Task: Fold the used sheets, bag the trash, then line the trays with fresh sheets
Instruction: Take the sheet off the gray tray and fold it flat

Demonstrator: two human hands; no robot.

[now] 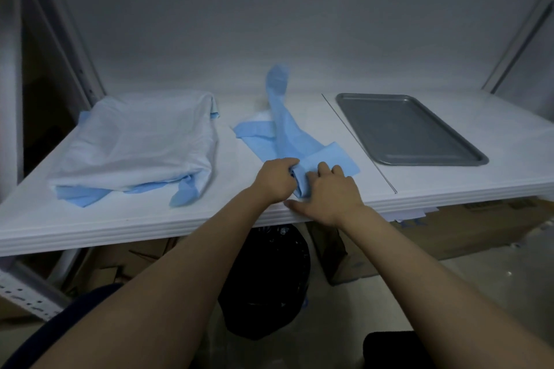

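A long, crumpled blue sheet [284, 135] lies on the white shelf [227, 213], its far end sticking up against the back wall. My left hand [275, 178] grips the sheet's rolled near end at the shelf's front edge. My right hand [328, 193] presses flat on the same end, fingers spread and thumb along the edge. A heap of white and blue sheets [135, 147] sits at the left. A bare grey metal tray [404, 129] rests at the right.
A black trash bag [266, 281] stands on the floor under the shelf, between my forearms. Cardboard boxes [464, 231] fill the space below on the right and left. Metal rack posts rise at both sides, with a grey wall behind.
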